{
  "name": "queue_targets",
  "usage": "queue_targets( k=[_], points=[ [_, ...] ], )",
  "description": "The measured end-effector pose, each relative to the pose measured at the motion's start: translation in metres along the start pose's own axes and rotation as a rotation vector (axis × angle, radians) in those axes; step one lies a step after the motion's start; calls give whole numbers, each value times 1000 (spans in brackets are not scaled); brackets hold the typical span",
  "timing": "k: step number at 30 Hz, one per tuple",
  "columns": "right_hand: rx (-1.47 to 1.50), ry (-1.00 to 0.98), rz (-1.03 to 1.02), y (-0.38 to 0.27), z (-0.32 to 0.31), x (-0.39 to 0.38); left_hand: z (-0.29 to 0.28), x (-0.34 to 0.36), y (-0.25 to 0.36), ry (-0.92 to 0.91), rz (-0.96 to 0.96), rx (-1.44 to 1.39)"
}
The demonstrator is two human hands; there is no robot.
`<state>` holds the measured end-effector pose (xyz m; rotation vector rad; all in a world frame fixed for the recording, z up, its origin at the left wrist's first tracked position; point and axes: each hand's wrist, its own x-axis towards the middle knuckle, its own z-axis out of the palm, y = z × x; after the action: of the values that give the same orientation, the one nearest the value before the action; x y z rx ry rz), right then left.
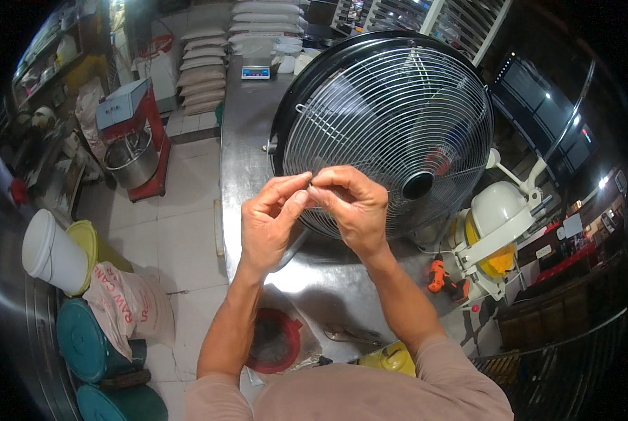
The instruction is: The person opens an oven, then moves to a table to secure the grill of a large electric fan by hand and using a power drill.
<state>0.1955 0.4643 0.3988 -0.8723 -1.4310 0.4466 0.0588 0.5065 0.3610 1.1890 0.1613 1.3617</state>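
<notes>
Left hand (265, 228), right hand (362, 212): fingers pinched together on small dark piece (310, 182); wire-caged fan (418, 185) just beyond, on steel surface (246, 126).

So we're looking at a muted brownish-pink tee (349, 394), pretty plain matte fabric from what we can see, with kinda loose short sleeves (461, 379). Forearms (404, 298), left hand (268, 228) and right hand (359, 212) are all bare.
</notes>
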Motion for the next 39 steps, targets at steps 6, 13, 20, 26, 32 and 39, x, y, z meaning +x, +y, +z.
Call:
queue_targets(
  k=[6,13,20,26,32,39],
  points=[
    [56,-25,-7,12,9,24,-21,36,0,-33,82,111],
    [-280,135,-235,25,20,39,-25,74,2,5,388,585],
    [-329,-36,-310,5,24,0,-32,39,0,61,372,418],
    [-582,-115,46,13,-87,-141,-21,-68,-69,165,-176,185],
    [-1405,-220,982,74,-353,-230,-62,-166,-55,498,-492,-64],
    [-1384,-191,934,75,-419,-321,-23,-88,-41,389,-506,-339]
  ],
)
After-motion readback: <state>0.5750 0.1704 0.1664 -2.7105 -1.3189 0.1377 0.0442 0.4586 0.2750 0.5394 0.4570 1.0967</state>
